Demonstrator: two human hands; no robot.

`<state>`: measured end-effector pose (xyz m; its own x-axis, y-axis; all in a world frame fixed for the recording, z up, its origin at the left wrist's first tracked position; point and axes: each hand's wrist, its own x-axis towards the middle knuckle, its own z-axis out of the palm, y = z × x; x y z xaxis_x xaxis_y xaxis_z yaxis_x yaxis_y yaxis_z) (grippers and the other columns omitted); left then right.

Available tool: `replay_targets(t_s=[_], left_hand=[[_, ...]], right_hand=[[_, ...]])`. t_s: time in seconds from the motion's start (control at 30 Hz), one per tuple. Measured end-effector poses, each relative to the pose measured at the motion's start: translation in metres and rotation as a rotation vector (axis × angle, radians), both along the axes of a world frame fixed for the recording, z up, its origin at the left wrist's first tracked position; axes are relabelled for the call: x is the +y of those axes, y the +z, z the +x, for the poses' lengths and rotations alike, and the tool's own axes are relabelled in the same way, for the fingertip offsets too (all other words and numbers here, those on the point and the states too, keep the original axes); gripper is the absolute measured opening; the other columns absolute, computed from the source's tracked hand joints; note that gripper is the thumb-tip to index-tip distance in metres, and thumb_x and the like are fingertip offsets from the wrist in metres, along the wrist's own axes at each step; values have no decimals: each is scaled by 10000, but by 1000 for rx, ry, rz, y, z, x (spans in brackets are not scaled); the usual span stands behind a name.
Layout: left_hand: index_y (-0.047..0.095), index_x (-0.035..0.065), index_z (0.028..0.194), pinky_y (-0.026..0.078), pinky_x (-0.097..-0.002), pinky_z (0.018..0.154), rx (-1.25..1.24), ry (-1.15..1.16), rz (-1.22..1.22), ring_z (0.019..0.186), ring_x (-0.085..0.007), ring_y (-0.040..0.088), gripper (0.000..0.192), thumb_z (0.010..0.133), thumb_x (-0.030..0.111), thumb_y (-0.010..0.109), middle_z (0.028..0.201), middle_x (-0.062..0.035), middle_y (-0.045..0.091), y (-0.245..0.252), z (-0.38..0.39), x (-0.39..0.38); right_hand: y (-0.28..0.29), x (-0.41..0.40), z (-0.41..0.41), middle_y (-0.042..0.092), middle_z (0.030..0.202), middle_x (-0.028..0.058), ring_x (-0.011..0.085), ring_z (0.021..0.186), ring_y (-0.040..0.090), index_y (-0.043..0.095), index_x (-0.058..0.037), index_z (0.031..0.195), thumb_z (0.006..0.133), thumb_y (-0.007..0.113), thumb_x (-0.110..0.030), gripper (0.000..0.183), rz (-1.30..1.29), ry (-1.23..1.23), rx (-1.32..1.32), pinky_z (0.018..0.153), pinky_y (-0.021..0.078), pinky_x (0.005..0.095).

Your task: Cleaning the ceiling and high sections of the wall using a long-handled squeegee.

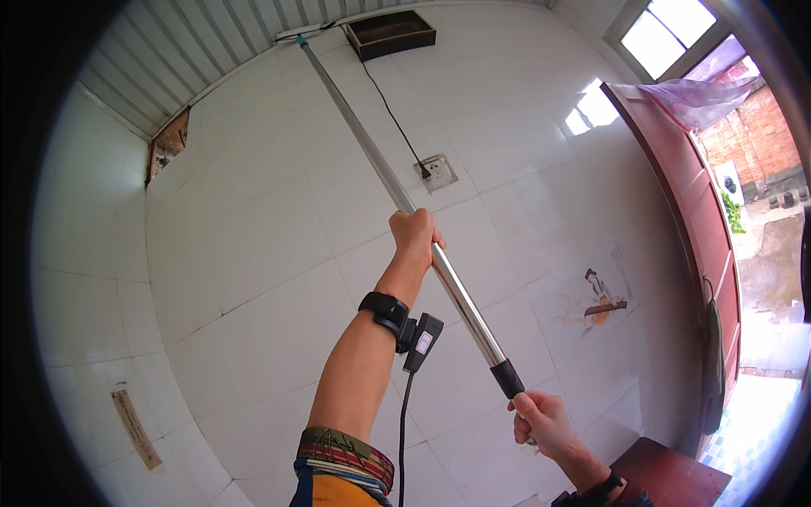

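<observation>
A long metal pole (pixel 466 295) slants across the view, from the lower right up to the ceiling's edge. Wrapped round its middle is my left hand (pixel 415 231). My right hand (pixel 542 421) grips the low end, just beneath a black sleeve (pixel 507 378). At the far end a teal collar (pixel 301 40) meets a pale flat piece (pixel 298 32) by the top of the tiled wall (pixel 272 253); whether that piece is a mop head cannot be made out. A black strap with a cabled device (pixel 423 342) is on my left wrist.
High on the wall hangs a dark open box (pixel 391 33). Its black cord (pixel 386 101) runs down to a wall socket (pixel 436 172). A red door (pixel 690 209) stands ajar at right, with a cloth (pixel 715 367) hanging on it. Below is a reddish tabletop (pixel 665 475).
</observation>
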<state>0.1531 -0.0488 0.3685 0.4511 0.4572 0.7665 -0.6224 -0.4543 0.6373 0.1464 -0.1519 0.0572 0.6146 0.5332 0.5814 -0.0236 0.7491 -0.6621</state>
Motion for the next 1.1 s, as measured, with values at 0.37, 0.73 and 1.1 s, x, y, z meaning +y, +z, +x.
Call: replay_targets(t_s=[0.37, 0.73, 1.1], left_hand=[[354, 27, 609, 299, -300, 324, 56, -53, -83, 373, -125, 316, 104, 654, -64, 379, 535, -50, 332, -2, 9, -25], [368, 24, 636, 310, -299, 327, 57, -65, -51, 370, -120, 327, 95, 676, -53, 406, 544, -52, 346, 8, 19, -48], [349, 47, 590, 304, -299, 328, 20, -48, -46, 356, -122, 322, 146, 645, -70, 415, 508, -35, 331, 7, -25, -11]], right_hand=[[-2, -24, 4, 407, 476, -6, 85, 388, 405, 526, 18, 764, 888, 510, -234, 282, -22, -165, -8, 380, 323, 235], [8, -42, -1, 375, 499, -13, 94, 396, 380, 509, 24, 790, 897, 487, -232, 278, -11, -150, 5, 397, 341, 248], [14, -22, -31, 419, 491, 4, 88, 390, 427, 507, 13, 784, 908, 452, -214, 265, -150, -52, -147, 379, 337, 234]])
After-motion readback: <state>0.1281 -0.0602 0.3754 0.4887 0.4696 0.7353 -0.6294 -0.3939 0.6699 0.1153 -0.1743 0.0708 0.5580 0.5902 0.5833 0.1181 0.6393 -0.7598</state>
